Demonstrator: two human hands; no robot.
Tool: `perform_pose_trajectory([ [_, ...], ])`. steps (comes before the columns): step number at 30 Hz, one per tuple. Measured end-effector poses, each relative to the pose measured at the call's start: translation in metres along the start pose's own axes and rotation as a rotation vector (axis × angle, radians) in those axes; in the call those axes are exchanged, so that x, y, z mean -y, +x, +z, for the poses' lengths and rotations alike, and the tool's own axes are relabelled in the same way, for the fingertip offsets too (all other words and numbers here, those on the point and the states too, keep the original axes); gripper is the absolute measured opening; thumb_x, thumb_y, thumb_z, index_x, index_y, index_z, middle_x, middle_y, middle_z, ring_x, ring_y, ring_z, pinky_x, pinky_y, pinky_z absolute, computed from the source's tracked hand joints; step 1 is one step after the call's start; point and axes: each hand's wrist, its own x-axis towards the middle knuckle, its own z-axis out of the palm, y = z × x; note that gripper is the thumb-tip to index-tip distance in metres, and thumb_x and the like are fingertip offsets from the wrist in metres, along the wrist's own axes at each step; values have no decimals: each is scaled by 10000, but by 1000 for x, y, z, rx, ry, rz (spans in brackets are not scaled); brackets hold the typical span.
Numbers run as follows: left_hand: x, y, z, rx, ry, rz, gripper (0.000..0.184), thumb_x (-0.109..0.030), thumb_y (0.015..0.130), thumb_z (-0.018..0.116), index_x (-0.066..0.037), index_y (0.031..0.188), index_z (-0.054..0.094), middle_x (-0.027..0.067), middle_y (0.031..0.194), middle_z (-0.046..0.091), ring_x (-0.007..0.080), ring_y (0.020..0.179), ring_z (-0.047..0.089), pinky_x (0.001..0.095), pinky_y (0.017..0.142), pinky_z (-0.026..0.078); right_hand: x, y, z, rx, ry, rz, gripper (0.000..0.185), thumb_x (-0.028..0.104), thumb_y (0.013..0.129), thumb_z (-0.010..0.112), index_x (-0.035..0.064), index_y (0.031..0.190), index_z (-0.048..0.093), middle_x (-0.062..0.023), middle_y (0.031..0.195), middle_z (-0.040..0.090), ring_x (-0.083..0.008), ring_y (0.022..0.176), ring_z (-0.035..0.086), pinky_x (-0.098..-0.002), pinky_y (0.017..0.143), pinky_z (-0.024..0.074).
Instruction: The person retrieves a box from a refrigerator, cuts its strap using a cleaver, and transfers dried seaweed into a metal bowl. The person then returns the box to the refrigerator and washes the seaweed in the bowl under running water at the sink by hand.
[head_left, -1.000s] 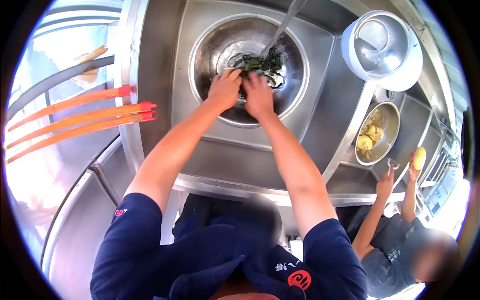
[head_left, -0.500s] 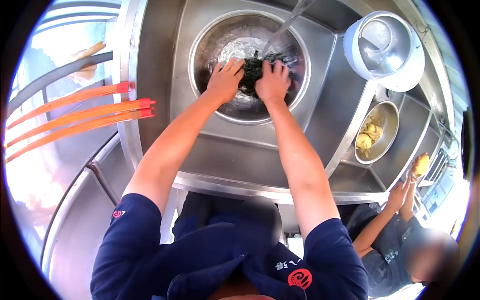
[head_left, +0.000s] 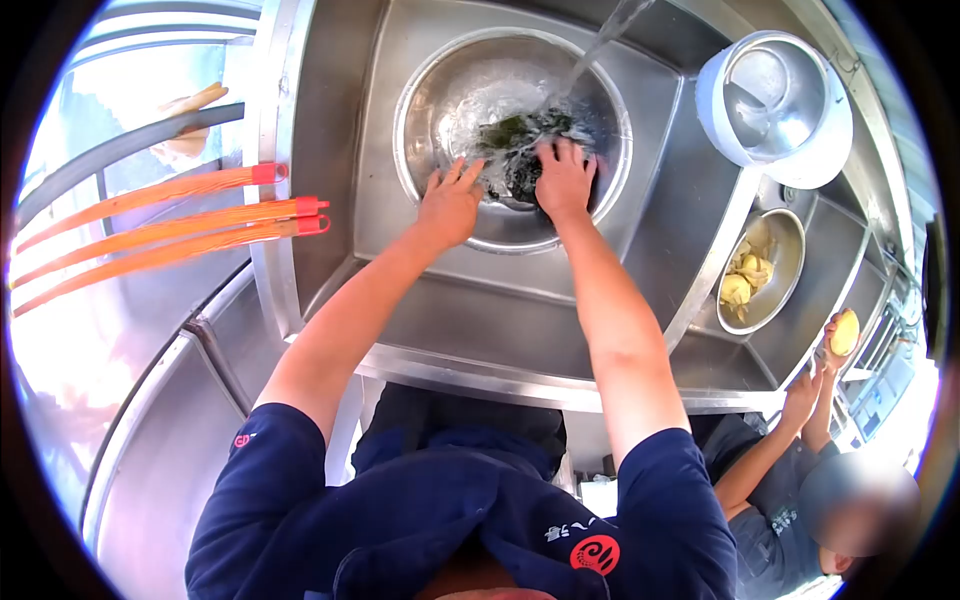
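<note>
A wide metal bowl (head_left: 413, 165) of water stands in the steel sink (head_left: 380, 215). Dark green leafy pieces, perhaps seaweed (head_left: 507, 132), float in its middle and right side. My left hand (head_left: 450, 205) is over the bowl's near left part, fingers spread, apart from most of the leaves. At the right, my right hand (head_left: 566, 182) rests with outstretched fingers on the dark leaves, its fingertips at the water. From above, a stream of water (head_left: 598, 45) pours into the bowl.
A white bucket (head_left: 715, 110) with a metal pot (head_left: 775, 85) stands at the upper right. Below it, a metal bowl (head_left: 790, 255) holds yellowish peeled pieces (head_left: 745, 280). A co-worker (head_left: 775, 500) holds a yellow item (head_left: 846, 333). Orange-handled rods (head_left: 170, 235) jut in from the left.
My left hand has drawn back toward the bowl's near left, away from the leaves. The leaves have spread out in the water, and my right hand sits slightly lower.
</note>
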Motion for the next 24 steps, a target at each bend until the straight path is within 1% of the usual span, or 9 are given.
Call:
perform_pose_trajectory([
  [2, 3, 4, -5, 22, 26, -37, 362, -131, 935, 533, -55, 1270, 645, 76, 1645, 289, 315, 1518, 263, 562, 1189, 283, 31, -6, -4, -54, 45, 158, 548, 199, 893, 573, 44, 1416, 530, -243, 1547, 379, -434, 1466, 281, -663, 1128, 242],
  [5, 3, 8, 0, 24, 39, -80, 414, -141, 930, 546, -64, 1330, 617, 70, 1653, 272, 312, 1520, 260, 563, 1187, 288, 25, -14, -9, 73, 14, -398, 543, 188, 887, 574, 142, 1427, 544, -154, 1531, 446, -341, 1460, 336, -657, 1132, 245],
  [9, 7, 10, -11, 33, 27, -113, 457, -137, 915, 562, -79, 1367, 594, 64, 1662, 249, 318, 1520, 257, 561, 1185, 292, 18, -1, -10, -86, 68, 174, 562, 231, 849, 667, 170, 1398, 559, -116, 1445, 526, -344, 1426, 358, -623, 1137, 280],
  [13, -2, 13, -8, 81, -1, -86, 503, -130, 895, 586, -113, 1398, 578, 59, 1674, 216, 343, 1515, 259, 549, 1182, 299, 22, -19, -16, 100, 79, -485, 518, 210, 813, 685, 206, 1327, 628, -57, 1448, 530, -335, 1417, 364, -607, 1105, 321],
  [15, -5, 10, -9, 74, -4, -74, 527, -144, 898, 589, -127, 1425, 561, 57, 1677, 206, 360, 1510, 264, 546, 1176, 307, 7, -14, -8, -104, 43, 2, 546, 258, 805, 721, 211, 1338, 613, -87, 1484, 489, -356, 1416, 365, -623, 1103, 338],
  [17, -8, 13, -10, 168, 37, -125, 522, -151, 907, 581, -124, 1428, 555, 67, 1674, 214, 369, 1494, 292, 550, 1162, 325, 18, -25, 6, -103, 4, 99, 548, 264, 801, 723, 178, 1331, 610, -110, 1480, 484, -364, 1406, 368, -621, 1093, 354],
  [19, -9, 13, -3, 185, -14, -129, 510, -154, 912, 574, -122, 1421, 559, 72, 1672, 220, 371, 1484, 308, 547, 1152, 339, 22, -41, -8, 90, 159, -325, 533, 226, 784, 720, 106, 1294, 624, -154, 1426, 522, -372, 1322, 466, -528, 1082, 431],
  [23, -7, 10, -2, 197, -29, -126, 494, -154, 917, 558, -120, 1410, 562, 86, 1655, 258, 365, 1456, 350, 534, 1124, 374, -3, -10, -16, -423, 216, 61, 395, 118, 779, 655, 5, 1157, 675, -189, 1336, 589, -380, 1285, 501, -453, 1076, 446],
  [24, -7, 12, -4, 198, -23, -119, 494, -154, 917, 558, -120, 1410, 562, 86, 1655, 258, 365, 1456, 350, 534, 1124, 374, 0, -7, -9, -283, 169, 19, 385, 134, 793, 660, 22, 1160, 680, -187, 1346, 583, -384, 1304, 484, -472, 1084, 434],
])
